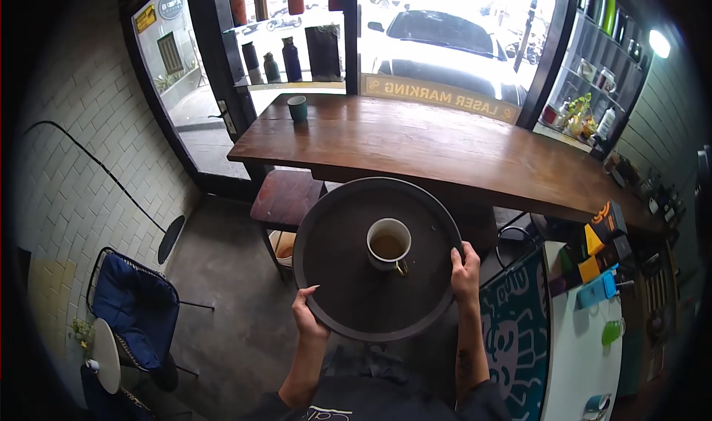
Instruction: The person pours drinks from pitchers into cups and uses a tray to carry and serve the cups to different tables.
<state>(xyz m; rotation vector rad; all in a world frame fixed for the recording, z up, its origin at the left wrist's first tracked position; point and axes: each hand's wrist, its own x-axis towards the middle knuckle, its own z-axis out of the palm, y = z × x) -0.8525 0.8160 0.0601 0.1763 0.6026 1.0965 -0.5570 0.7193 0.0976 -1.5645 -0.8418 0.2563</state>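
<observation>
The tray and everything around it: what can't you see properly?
In the head view:
Left hand: fingers underneath, hidden by the tray.
Right hand: any fingertips underneath, also hidden by the tray.
White mug: its inside bottom, covered by the brown drink.
Teal cup: its inside bottom, hidden by its near wall.
Shirt lettering: cut off by the bottom edge.

Teal cup point(297, 110) on brn tbl point(423, 143); blue chair point(137, 310); wht car point(445, 46) o/s.

"LASER MARKING" runs mirrored along the window strip point(439, 97), a round sign point(170, 5) outside bears "B" and "X" above lettering too small to read, and the shirt point(371, 395) shows a cut-off "Cal".
</observation>
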